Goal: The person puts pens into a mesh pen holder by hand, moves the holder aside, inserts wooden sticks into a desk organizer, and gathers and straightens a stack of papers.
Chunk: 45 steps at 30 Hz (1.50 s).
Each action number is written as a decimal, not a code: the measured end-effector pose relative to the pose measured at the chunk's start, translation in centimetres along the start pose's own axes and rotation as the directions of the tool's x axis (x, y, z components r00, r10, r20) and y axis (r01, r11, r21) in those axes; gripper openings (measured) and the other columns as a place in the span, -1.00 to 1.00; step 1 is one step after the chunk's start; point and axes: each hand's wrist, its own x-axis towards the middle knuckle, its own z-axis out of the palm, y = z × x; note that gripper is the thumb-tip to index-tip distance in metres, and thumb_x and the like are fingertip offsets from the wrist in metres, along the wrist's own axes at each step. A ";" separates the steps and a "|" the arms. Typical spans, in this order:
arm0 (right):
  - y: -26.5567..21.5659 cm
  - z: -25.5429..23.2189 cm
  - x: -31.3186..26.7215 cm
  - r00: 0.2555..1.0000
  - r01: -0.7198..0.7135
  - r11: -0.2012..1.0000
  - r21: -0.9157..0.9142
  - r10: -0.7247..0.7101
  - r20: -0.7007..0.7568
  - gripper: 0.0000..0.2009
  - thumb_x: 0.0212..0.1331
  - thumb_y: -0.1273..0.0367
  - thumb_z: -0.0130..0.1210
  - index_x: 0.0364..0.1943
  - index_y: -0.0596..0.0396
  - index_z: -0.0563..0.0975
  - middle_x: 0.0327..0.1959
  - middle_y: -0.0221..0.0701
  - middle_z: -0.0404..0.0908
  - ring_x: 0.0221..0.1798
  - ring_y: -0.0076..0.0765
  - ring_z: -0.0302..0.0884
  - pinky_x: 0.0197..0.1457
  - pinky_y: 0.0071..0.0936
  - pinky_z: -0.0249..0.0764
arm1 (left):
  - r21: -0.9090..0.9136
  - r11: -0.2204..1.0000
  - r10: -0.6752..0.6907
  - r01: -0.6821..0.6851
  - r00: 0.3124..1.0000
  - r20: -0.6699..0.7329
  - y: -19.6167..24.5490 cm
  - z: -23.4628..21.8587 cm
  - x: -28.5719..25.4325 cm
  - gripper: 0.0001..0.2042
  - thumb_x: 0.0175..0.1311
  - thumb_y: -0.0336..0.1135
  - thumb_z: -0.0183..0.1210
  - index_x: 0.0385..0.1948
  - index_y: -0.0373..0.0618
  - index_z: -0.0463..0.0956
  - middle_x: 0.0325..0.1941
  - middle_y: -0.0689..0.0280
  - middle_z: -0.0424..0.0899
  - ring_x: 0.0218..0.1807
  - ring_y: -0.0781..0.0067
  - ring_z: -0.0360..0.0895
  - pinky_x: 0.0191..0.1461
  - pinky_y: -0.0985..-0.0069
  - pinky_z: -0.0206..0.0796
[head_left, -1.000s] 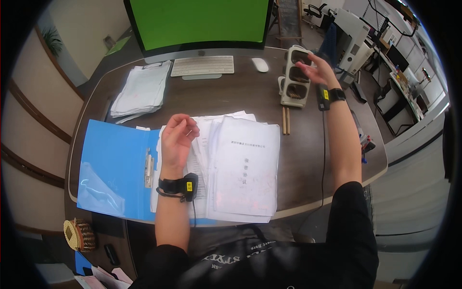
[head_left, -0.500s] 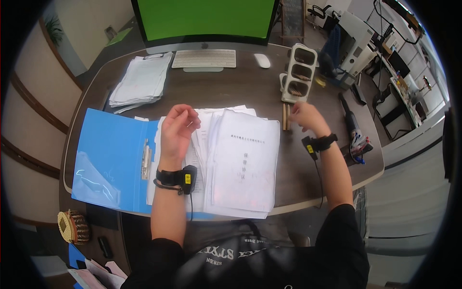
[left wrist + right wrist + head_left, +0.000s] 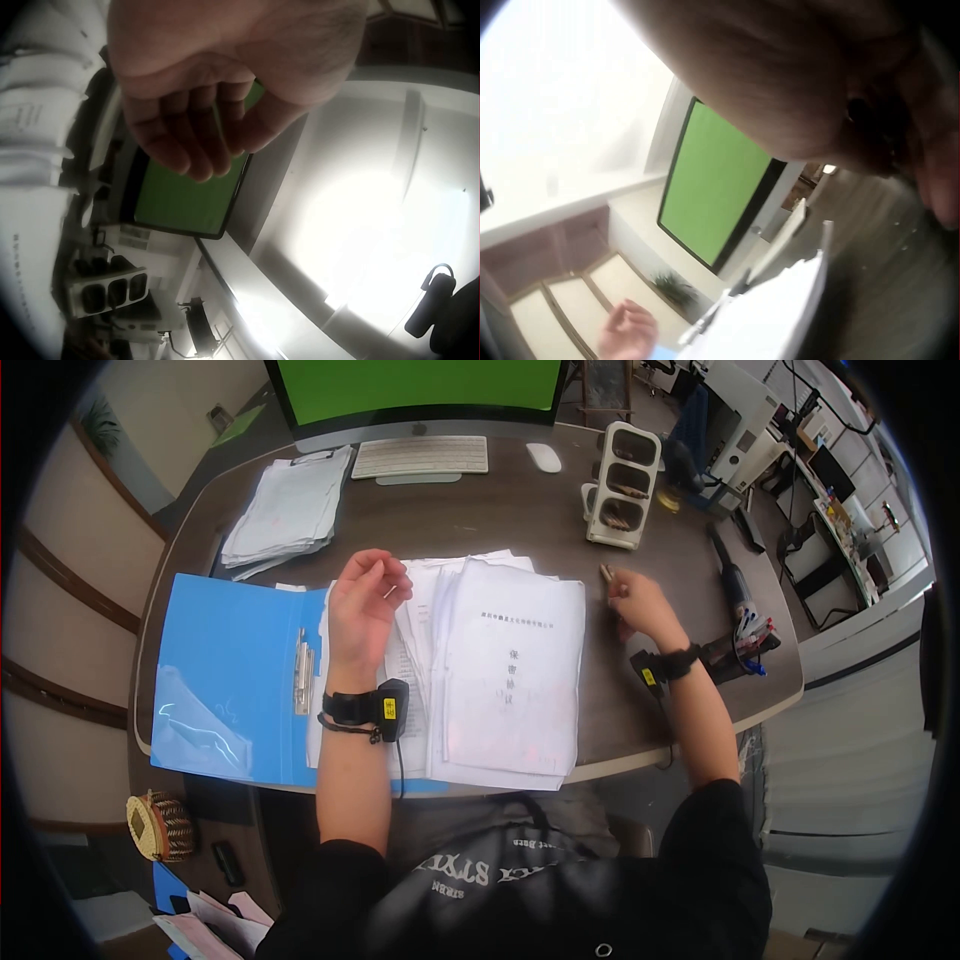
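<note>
My right hand is over the desk's right side, pinching slim brown sticks; only their tips show past the fingers in the head view. Just beyond it stands a white holder with three openings and more brown pieces inside. My left hand, palm up with fingers loosely curled, holds nothing above the open blue folder and its papers. A stack of white printed sheets lies between the hands. In the left wrist view the left hand's fingers hang relaxed before the green screen.
A monitor, keyboard and mouse stand at the back. Another paper pile lies back left. At the right edge are a long dark tool and a cup of pens. A woven basket stands lower left.
My right hand has come down from beside the holder to the two brown sticks on the desk, taken hold of them and drawn them slightly nearer. The left hand stays nearly still.
</note>
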 end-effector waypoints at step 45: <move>0.1 -2.1 5.4 0.922 0.363 0.714 0.598 -0.182 -0.342 -0.75 0.35 0.36 0.08 0.05 0.13 0.54 -0.28 -0.39 0.69 -0.42 -0.55 0.61 -0.53 -0.59 0.43 | 0.035 0.999 -0.008 0.009 1.000 -0.013 -0.1 -0.3 0.0 -0.85 0.47 -0.38 0.04 -0.05 -0.18 0.51 -0.17 0.25 0.63 -0.13 0.39 0.59 0.00 0.41 0.45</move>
